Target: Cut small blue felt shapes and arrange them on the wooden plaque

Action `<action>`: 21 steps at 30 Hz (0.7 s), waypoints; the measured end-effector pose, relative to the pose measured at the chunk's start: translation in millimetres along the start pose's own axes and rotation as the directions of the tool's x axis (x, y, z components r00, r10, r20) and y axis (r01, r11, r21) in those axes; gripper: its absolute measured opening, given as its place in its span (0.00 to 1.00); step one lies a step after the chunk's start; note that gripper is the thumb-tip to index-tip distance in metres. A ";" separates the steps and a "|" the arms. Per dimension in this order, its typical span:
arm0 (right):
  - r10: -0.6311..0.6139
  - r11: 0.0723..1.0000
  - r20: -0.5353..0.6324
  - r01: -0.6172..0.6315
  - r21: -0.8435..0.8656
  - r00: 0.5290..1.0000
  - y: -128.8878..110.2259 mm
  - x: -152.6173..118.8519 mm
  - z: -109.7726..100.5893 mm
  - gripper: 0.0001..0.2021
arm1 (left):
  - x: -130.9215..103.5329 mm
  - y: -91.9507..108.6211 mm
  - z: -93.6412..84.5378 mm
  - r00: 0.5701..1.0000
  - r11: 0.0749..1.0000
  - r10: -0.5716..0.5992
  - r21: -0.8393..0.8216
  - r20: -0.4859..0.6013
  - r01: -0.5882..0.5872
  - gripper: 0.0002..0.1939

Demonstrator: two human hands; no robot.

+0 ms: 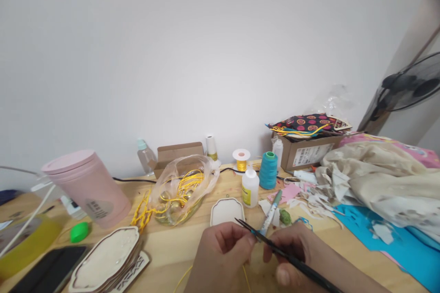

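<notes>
My left hand (pixel 220 254) is closed in a pinch, and a small blue piece (pixel 253 230) shows at its fingertips. Yellow cord (pixel 246 279) hangs below that hand; where its upper end runs is hidden. Black tweezers (pixel 290 256) lie in my right hand (pixel 304 247), with the fingers wrapped round them. Their tips reach left across the left fingertips, beside the blue piece. Just behind the hands, a pale wooden plaque with a dark outline (pixel 227 212) lies flat. A patterned pen-like tube (pixel 271 214) and a green lump (pixel 285 217) lie close by.
A white glue bottle (pixel 250 190) and a teal thread cone (pixel 268 171) stand behind. A plastic bag (pixel 206 165) holds yellow cord and bells. Stacked plaques (pixel 106 256), a phone (pixel 51 270) and a pink tumbler (pixel 89 187) are left. Scraps, blue sheet (pixel 371 242) and cloth (pixel 381 178) lie right.
</notes>
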State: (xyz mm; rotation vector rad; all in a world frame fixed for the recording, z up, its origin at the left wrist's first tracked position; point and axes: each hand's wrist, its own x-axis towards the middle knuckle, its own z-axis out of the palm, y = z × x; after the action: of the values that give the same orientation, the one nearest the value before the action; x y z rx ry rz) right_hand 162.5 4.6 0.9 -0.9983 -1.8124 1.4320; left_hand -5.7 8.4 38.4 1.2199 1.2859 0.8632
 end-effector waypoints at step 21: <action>-0.040 0.999 -0.013 0.039 -0.036 0.999 -3.1 -1.4 1.7 0.27 | -4.8 4.6 3.0 1.000 0.993 -0.001 -0.115 -0.012 -0.001 0.11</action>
State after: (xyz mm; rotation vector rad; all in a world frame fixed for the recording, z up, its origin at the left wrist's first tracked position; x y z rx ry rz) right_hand 161.3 2.1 3.6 -0.9825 -1.8438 1.3699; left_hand -2.7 4.2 43.6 1.1253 1.2290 0.9331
